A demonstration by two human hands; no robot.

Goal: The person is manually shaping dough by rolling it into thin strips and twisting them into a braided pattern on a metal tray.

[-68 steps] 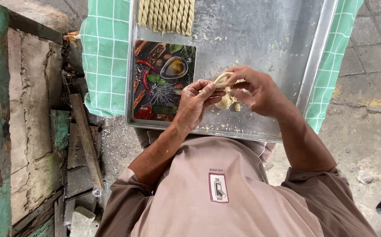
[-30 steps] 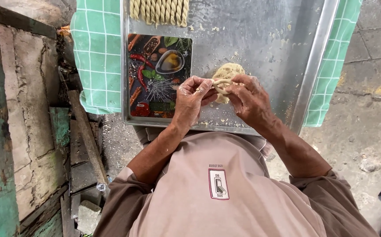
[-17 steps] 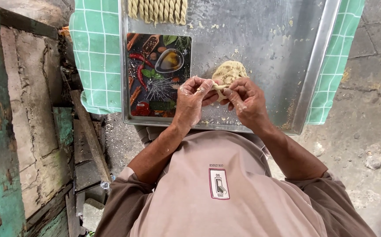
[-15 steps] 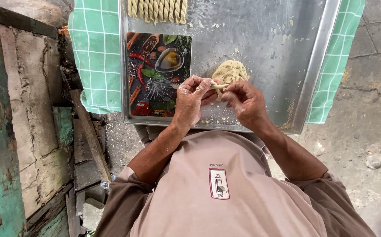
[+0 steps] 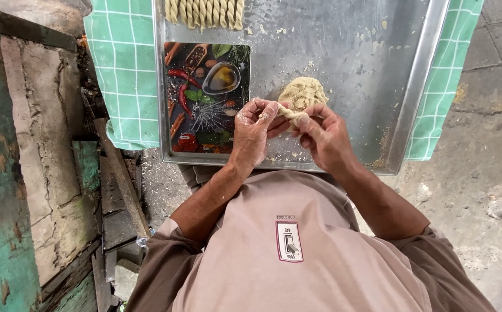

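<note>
A pale lump of dough [image 5: 303,92] lies on a large metal tray [image 5: 349,52]. My left hand [image 5: 254,136] and my right hand [image 5: 323,136] meet just in front of the lump. Both pinch a small strip of dough [image 5: 287,113] stretched between their fingertips. Flour dusts my left fingers. A row of twisted dough sticks [image 5: 205,13] lies at the tray's far edge.
A flat board printed with spices and herbs [image 5: 207,95] sits in the tray's left part. A green checked cloth [image 5: 121,69] lies under the tray. Weathered wood and a teal wall [image 5: 8,190] stand to the left, concrete floor [image 5: 488,173] to the right.
The dough lump left my hands and now lies on the tray. My hands drew back toward me with a small strip pinched between them.
</note>
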